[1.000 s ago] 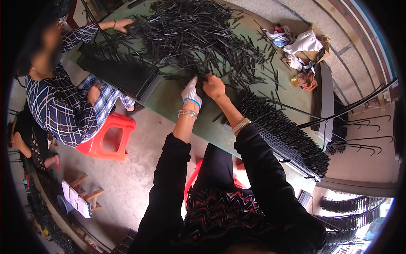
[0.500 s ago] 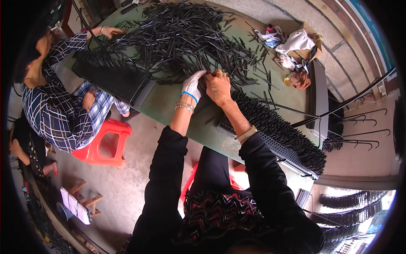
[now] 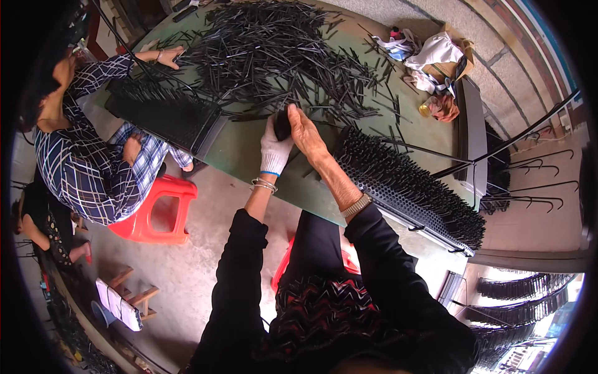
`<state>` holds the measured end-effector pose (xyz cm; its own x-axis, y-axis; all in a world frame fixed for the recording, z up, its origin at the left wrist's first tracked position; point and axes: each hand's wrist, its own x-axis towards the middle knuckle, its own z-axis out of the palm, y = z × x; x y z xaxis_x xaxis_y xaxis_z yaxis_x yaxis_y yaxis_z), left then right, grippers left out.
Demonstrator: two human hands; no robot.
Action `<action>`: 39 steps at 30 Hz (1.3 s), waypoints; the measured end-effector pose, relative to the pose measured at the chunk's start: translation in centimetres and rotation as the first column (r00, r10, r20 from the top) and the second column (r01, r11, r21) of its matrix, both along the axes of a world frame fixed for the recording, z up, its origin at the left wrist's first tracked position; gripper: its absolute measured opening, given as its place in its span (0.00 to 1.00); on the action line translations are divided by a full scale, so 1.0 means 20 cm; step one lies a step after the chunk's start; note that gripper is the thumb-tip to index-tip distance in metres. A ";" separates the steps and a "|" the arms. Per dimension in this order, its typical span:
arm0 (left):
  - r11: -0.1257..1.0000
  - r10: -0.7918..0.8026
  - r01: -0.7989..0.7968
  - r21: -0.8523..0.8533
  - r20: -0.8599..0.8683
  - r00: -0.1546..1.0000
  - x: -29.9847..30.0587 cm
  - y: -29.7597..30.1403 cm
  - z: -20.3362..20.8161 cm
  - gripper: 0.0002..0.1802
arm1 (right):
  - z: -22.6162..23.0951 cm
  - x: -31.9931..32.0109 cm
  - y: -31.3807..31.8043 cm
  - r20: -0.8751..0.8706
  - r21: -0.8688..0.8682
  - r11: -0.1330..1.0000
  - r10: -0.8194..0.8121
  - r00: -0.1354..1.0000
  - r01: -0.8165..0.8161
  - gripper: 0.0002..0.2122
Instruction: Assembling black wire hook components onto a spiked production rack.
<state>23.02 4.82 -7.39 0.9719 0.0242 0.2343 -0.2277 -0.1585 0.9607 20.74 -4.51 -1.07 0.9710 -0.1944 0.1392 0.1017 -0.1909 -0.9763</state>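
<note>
My left hand (image 3: 275, 153), in a white knit glove with a blue cuff edge, is closed around a bundle of short black strips (image 3: 283, 124). The bundle's dark end points up between my two hands. My bare right hand (image 3: 305, 133) lies along the bundle's right side, its fingers stretched out and pressed against it. Just beyond both hands spreads a large heap of loose thin black strips (image 3: 261, 53). To the right of my right hand sits a perforated rack (image 3: 408, 193) packed with upright black strips.
A co-worker in a plaid shirt (image 3: 93, 156) sits at the left on a red stool (image 3: 163, 209), one hand (image 3: 169, 57) at the heap. Another filled rack (image 3: 168, 121) lies before them. Cloths (image 3: 439, 56) and a small jar (image 3: 425, 110) sit at the far right of the green table (image 3: 240, 146).
My left hand has turned, so the black bundle now stands up between my hands. My right hand has opened from a curled grip and straightened along it. The co-worker's hand has spread its fingers.
</note>
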 end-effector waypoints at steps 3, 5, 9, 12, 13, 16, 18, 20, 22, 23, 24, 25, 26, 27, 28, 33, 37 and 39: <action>0.992 -0.033 0.033 0.118 0.002 0.999 -0.04 -0.02 0.01 0.29 | -0.05 0.00 0.01 0.089 -0.041 0.997 -0.061 0.994 0.065 0.28; 0.995 -0.014 0.011 0.104 0.029 0.999 -0.04 -0.01 0.02 0.30 | -0.01 0.00 0.01 0.011 0.046 0.999 0.011 1.000 -0.012 0.28; 0.997 -0.008 0.014 -0.071 0.088 0.996 -0.02 0.01 0.02 0.33 | 0.07 -0.03 0.03 -0.036 0.149 0.987 -0.051 0.998 0.055 0.27; 0.998 0.057 -0.059 0.028 0.047 0.997 -0.11 0.02 0.07 0.34 | 0.07 -0.06 0.02 -0.068 0.177 0.984 0.014 0.998 -0.001 0.27; 0.993 0.107 -0.107 0.057 0.003 0.994 -0.10 0.00 0.05 0.33 | 0.01 -0.05 0.01 -0.089 0.090 0.996 0.007 0.996 0.001 0.28; 0.969 -0.002 0.012 -0.245 0.040 0.999 -0.05 -0.02 0.03 0.30 | -0.07 -0.05 0.01 0.013 0.036 0.999 -0.022 1.000 0.021 0.29; 0.943 -0.007 -0.076 -0.324 -0.248 0.969 0.04 0.02 -0.02 0.18 | -0.05 -0.03 -0.04 -0.083 0.218 0.976 -0.004 0.997 0.022 0.31; 0.778 0.018 -0.236 -0.583 -0.353 0.935 0.06 0.04 0.10 0.12 | 0.09 -0.08 -0.10 -0.051 0.299 0.954 0.040 0.998 -0.023 0.33; 0.592 -0.206 -0.159 -0.790 -0.339 0.918 0.10 0.10 0.12 0.09 | 0.25 -0.18 -0.10 -0.052 0.396 0.918 0.004 0.999 0.017 0.32; 0.476 -0.288 -0.151 -0.867 -0.315 0.904 0.10 0.08 0.17 0.09 | 0.25 -0.18 -0.16 -0.041 0.350 0.937 0.018 0.999 -0.002 0.29; 0.351 -0.359 -0.149 -0.924 -0.280 0.891 0.10 0.07 0.21 0.09 | 0.27 -0.22 -0.18 -0.040 0.354 0.935 0.012 0.999 0.002 0.29; 0.355 -0.369 -0.146 -0.924 -0.282 0.886 0.08 0.05 0.27 0.09 | 0.31 -0.25 -0.21 -0.069 0.325 0.945 -0.002 0.998 0.025 0.26; 0.227 -0.471 -0.096 -0.969 -0.195 0.860 0.05 0.02 0.31 0.09 | 0.34 -0.29 -0.23 -0.098 0.295 0.954 -0.018 0.995 0.047 0.23; 0.090 -0.554 -0.051 -0.995 -0.092 0.827 0.00 -0.01 0.37 0.09 | 0.37 -0.33 -0.26 -0.120 0.272 0.962 -0.005 0.993 0.037 0.24; 0.093 -0.564 -0.049 -0.994 -0.093 0.820 -0.06 -0.04 0.41 0.09 | 0.38 -0.37 -0.28 -0.119 0.274 0.960 -0.017 0.993 0.049 0.24; 0.367 -0.804 0.012 -0.930 -0.311 0.506 -0.53 -0.17 0.56 0.12 | 0.40 -0.62 -0.46 -0.068 0.106 0.994 -0.031 0.997 0.038 0.22; 0.411 -0.841 0.160 -0.897 -0.306 0.445 -0.82 -0.31 0.52 0.11 | 0.47 -0.88 -0.59 -0.174 0.062 0.998 -0.004 0.985 0.015 0.18; 0.459 -0.844 0.211 -0.863 -0.349 0.408 -0.91 -0.37 0.52 0.10 | 0.46 -0.98 -0.67 -0.273 0.034 0.999 -0.032 0.961 0.043 0.17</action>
